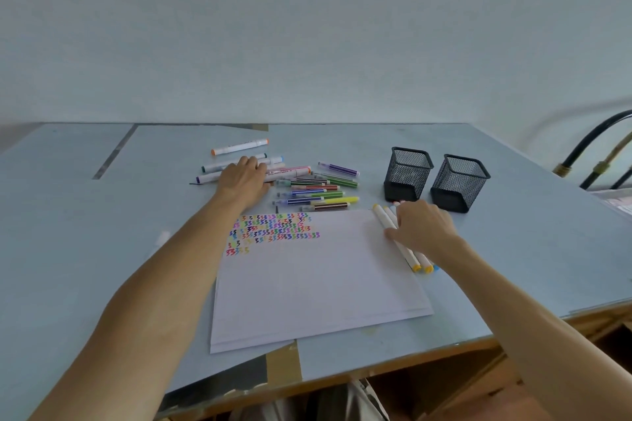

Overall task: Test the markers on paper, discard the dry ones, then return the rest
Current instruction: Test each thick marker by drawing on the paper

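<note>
A stack of white paper lies in front of me, with rows of coloured squiggles at its top left. My left hand rests flat on a group of thick white markers beyond the paper. To the right of that hand lies a pile of thin striped markers. My right hand presses down on several thick white markers with yellow and orange ends at the paper's right edge. Whether either hand grips a marker is hidden by the hand itself.
Two black mesh pen cups stand side by side right of the markers. One orange-capped marker lies apart, farther back. The blue table's front edge runs near me; a dark metal chair frame is at the far right.
</note>
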